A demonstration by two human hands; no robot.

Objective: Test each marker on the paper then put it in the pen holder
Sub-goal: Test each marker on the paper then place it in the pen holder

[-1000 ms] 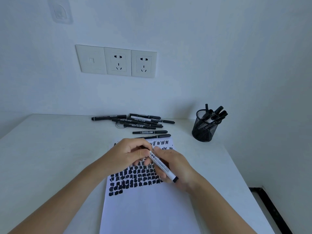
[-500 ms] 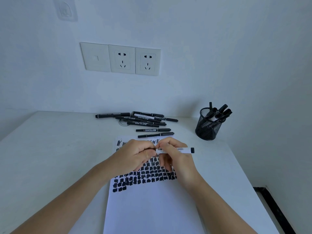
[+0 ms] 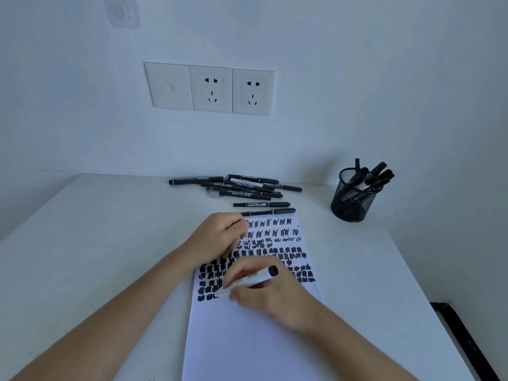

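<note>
The white table (image 3: 96, 243) fills the lower frame, and the paper (image 3: 247, 347) lies on it at lower centre. Its upper half is crowded with black scribbles and blocks. I judge the main risk to be there: my left hand sits only at the sheet's upper left corner, so a hard stroke could skid or crease the paper. The tip could also land on an old block, where a faint line would not show. My right palm may smear fresh ink too.

The mesh pen holder (image 3: 353, 200) stands at right of centre, well apart from the sheet, with several markers already in it. The loose markers (image 3: 242, 187) lie in a heap near the wall, just above the paper's top edge.

My right hand (image 3: 272, 301) rests on the paper, fingers wrapped round the white-barrelled marker (image 3: 258, 279). It slants down-left, with its tip at the lowest row of marks. My left hand (image 3: 220, 237) is curled, knuckles up. I cannot tell whether it holds the cap.
</note>
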